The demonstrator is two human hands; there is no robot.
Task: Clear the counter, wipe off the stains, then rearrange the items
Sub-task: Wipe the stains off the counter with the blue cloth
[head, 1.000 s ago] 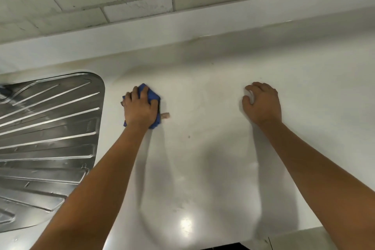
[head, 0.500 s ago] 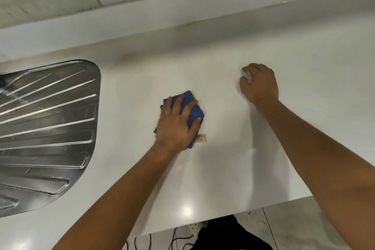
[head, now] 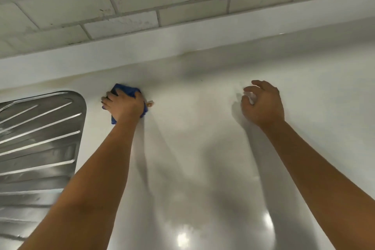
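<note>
Crumpled blue cloth under left hand

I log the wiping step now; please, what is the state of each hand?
Left hand: grips the blue cloth, pressing it on the counter.
Right hand: open, fingers loosely curled, holding nothing.

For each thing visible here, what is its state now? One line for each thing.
Left hand: grips the blue cloth, pressing it on the counter.
Blue cloth: bunched under the hand, near the back edge.
Right hand: fingers loosely curled, holding nothing.
Counter: white, glossy.
Drainboard: bare metal, left of the cloth.
</note>
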